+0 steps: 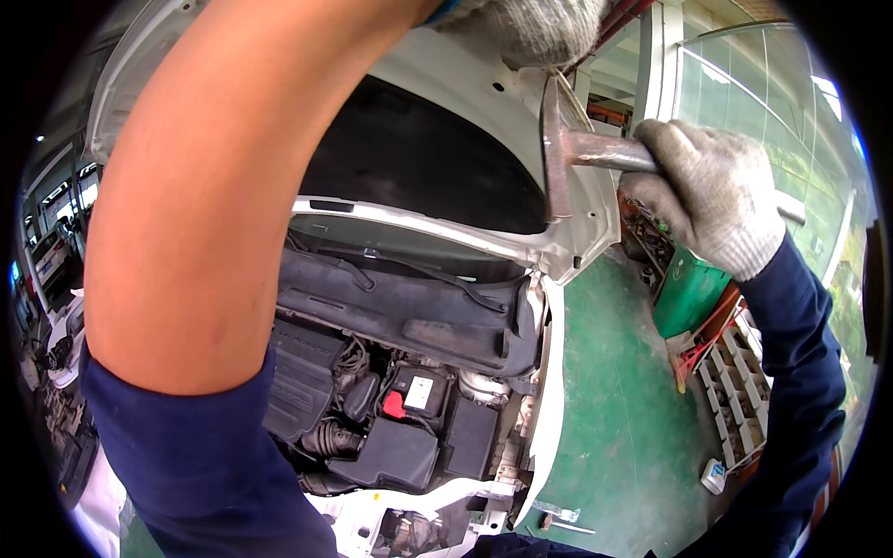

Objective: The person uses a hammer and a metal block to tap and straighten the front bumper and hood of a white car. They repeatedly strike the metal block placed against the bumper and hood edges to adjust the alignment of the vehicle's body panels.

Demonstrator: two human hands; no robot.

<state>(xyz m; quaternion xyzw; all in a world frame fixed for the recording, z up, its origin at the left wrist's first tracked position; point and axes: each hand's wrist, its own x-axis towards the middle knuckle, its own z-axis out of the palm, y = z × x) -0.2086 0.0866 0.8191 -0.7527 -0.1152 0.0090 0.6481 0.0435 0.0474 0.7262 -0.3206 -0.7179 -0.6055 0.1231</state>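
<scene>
My right hand, in a grey-white knit glove, is closed around the handle of a hammer with a worn, rusty metal head. The head is upright in front of the right edge of the raised white car hood; whether it touches the hood I cannot tell. Up at the top of the view, my gloved left hand is at the hood's edge, just above the hammer head. Its fingers look curled, and what they hold is hidden. My bare left forearm crosses in front of the hood.
Below the hood lies the open engine bay with a battery and black covers. To the right, a green bin and a grey slotted rack stand on the green floor. A white bottle is near the rack.
</scene>
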